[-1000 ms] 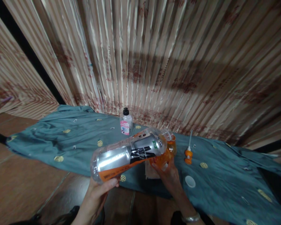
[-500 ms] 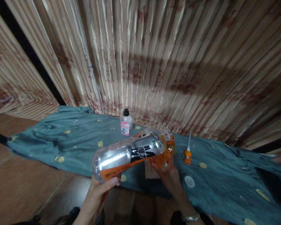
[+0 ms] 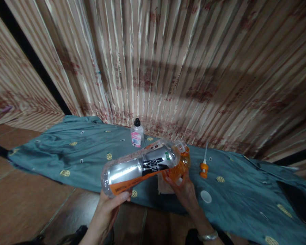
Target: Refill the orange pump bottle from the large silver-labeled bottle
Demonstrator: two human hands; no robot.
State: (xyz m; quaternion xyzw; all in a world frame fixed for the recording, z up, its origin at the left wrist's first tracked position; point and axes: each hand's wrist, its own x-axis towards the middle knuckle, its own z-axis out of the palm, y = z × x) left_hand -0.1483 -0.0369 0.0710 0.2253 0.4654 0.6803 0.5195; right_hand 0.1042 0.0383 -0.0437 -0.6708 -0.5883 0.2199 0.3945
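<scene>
My left hand [image 3: 113, 204] is closed round the base end of a large clear plastic bottle [image 3: 140, 168] with a silver, black and orange label. The bottle lies tilted across the view, its uncapped neck pointing right. At that neck is the mouth of an orange translucent bottle [image 3: 185, 160], which my right hand [image 3: 182, 189] grips low on its body. The two mouths meet or nearly meet; whether they touch I cannot tell. To the right, an orange pump top [image 3: 204, 170] with a pale dip tube lies on the cloth. Close to my right wrist is a white round cap [image 3: 206, 196].
A clear bottle with a black cap and pink label [image 3: 137, 134] stands at the back of the green patterned cloth [image 3: 91, 149]. Beneath my hands is a beige flat piece [image 3: 164, 187]. A black flat object [image 3: 297, 200] lies at the right. Striped curtain [image 3: 153, 68] hangs behind.
Hardly anything differs. The large bottle has rolled slightly, so more of its label's black lettering faces me. Both hands keep their grips.
</scene>
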